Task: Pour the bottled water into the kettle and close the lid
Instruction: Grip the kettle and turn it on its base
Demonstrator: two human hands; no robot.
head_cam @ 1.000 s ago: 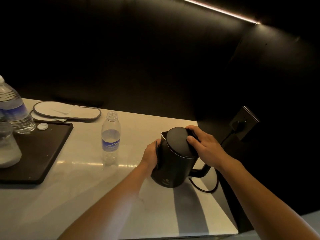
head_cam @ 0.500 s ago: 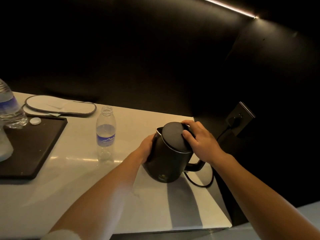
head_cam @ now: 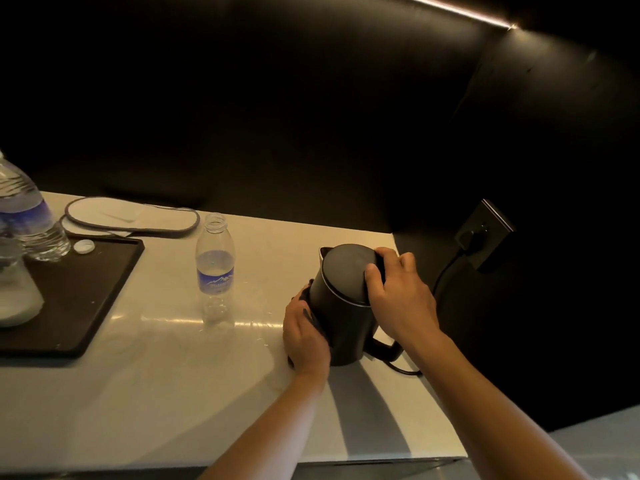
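A black electric kettle (head_cam: 341, 317) stands on the white counter (head_cam: 156, 393) near its right end, and its round lid (head_cam: 348, 271) lies down flat on top. My left hand (head_cam: 304, 336) wraps the kettle's handle on the left side. My right hand (head_cam: 398, 296) rests on the lid's right edge, fingers curled over it. An uncapped clear water bottle (head_cam: 215, 271) with a blue label stands upright to the left of the kettle and looks almost empty. Its white cap (head_cam: 84, 246) lies on the dark tray.
A dark tray (head_cam: 79, 299) sits at the left with a second, capped water bottle (head_cam: 27, 216) and a glass container (head_cam: 14, 292). White slippers (head_cam: 131, 216) lie at the back. The kettle base's cord (head_cam: 446, 271) runs to a wall socket (head_cam: 485, 230) on the right. Dark walls surround the counter.
My left hand has slid lower down the kettle's handle. My right hand stays on the lid. The view has shifted slightly.
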